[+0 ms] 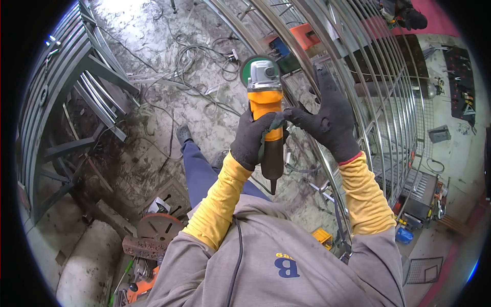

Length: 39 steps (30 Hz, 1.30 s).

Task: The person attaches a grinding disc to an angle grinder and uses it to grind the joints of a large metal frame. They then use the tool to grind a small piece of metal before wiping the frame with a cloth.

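Observation:
A yellow and black angle grinder with a silver head and a green disc is held upright in the middle of the view. My left hand, in a dark glove, is wrapped round its body. My right hand, also gloved, has its fingers spread by the shiny metal tubes of a large frame. Its thumb reaches across to the grinder near my left hand. Whether the right fingers touch a tube cannot be made out. The disc is beside a curved tube.
Another metal frame stands at the left. Cables lie looped on the stained floor. An orange and black cut-off machine is at the lower left. Tools lie at the right. Another person is at the upper right.

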{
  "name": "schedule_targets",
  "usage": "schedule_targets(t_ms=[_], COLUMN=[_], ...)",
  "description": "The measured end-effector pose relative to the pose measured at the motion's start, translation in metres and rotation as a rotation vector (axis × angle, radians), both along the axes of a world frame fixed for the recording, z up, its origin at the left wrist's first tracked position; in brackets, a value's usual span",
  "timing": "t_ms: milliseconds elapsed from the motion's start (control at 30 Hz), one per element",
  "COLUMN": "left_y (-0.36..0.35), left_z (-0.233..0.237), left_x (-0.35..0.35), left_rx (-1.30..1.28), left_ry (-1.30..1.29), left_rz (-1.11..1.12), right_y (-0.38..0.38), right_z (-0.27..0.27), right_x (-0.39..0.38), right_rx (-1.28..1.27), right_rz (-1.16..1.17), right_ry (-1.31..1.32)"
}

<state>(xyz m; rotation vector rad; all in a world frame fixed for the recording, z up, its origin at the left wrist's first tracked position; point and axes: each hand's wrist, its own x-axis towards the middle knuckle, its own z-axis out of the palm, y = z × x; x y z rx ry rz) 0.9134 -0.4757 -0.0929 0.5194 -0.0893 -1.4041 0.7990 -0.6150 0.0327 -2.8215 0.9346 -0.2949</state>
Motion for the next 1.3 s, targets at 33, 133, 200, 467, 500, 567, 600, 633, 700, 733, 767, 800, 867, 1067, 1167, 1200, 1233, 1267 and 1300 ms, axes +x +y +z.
schedule_targets(t_ms=[33, 133, 200, 467, 500, 567, 600, 633, 700, 733, 767, 800, 867, 1067, 1167, 1200, 1233, 1267, 1300], left_y=[-0.001, -0.004, -0.005, -0.006, -0.003, -0.001, 0.000, 0.000, 0.004, 0.005, 0.006, 0.005, 0.007, 0.011, 0.010, 0.009, 0.008, 0.009, 0.009], left_z=[-0.002, -0.006, -0.002, -0.003, -0.013, -0.013, -0.014, -0.008, 0.003, 0.006, 0.006, 0.008, 0.008, 0.003, 0.013, 0.017, 0.019, 0.017, 0.014], left_x=[0.000, -0.002, -0.001, -0.004, -0.009, -0.012, -0.013, -0.011, -0.004, -0.001, -0.002, -0.004, -0.005, 0.000, 0.007, 0.009, 0.010, 0.010, 0.010], left_rx=[-0.004, 0.037, -0.029, -0.090, -0.074, -0.083, -0.055, -0.026, -0.066, -0.112, -0.111, -0.122, -0.136, -0.037, -0.021, 0.006, 0.030, 0.029, 0.037], left_ry=[-0.002, -0.294, -0.017, -0.199, -0.074, -0.512, -0.147, 0.217, 0.104, -0.012, -0.011, 0.068, 0.145, 0.194, 0.106, 0.142, 0.178, 0.176, 0.191], left_rz=[0.001, 0.067, 0.047, 0.062, 0.026, 0.089, 0.052, 0.014, -0.021, -0.052, -0.049, -0.052, -0.054, -0.053, -0.048, -0.049, -0.047, -0.046, -0.040], right_y=[0.001, -0.001, -0.001, 0.002, 0.002, 0.003, 0.003, 0.001, 0.001, 0.001, 0.001, 0.000, -0.001, 0.002, -0.001, -0.001, 0.000, -0.001, 0.000], right_z=[0.001, 0.002, -0.001, 0.011, 0.011, 0.010, 0.009, 0.008, 0.005, 0.004, 0.004, 0.004, 0.005, 0.005, 0.002, 0.001, 0.000, 0.000, 0.002], right_x=[0.001, 0.001, 0.001, 0.003, 0.004, 0.005, 0.005, 0.005, 0.003, 0.003, 0.004, 0.004, 0.003, 0.002, 0.002, 0.001, 0.002, 0.002, 0.003], right_rx=[-0.002, -0.012, -0.016, 0.134, 0.133, 0.125, 0.127, 0.111, 0.101, 0.110, 0.118, 0.119, 0.115, 0.112, 0.081, 0.083, 0.075, 0.066, 0.062], right_rz=[0.008, 0.014, 0.017, -0.062, -0.063, -0.050, -0.051, -0.043, -0.038, -0.036, -0.032, -0.028, -0.034, -0.033, -0.010, -0.011, -0.022, -0.032, -0.029], right_ry=[-0.007, -0.014, -0.013, 0.051, 0.049, 0.034, 0.034, 0.029, 0.029, 0.014, 0.000, 0.001, 0.015, -0.008, 0.010, 0.011, 0.008, 0.004, 0.002])
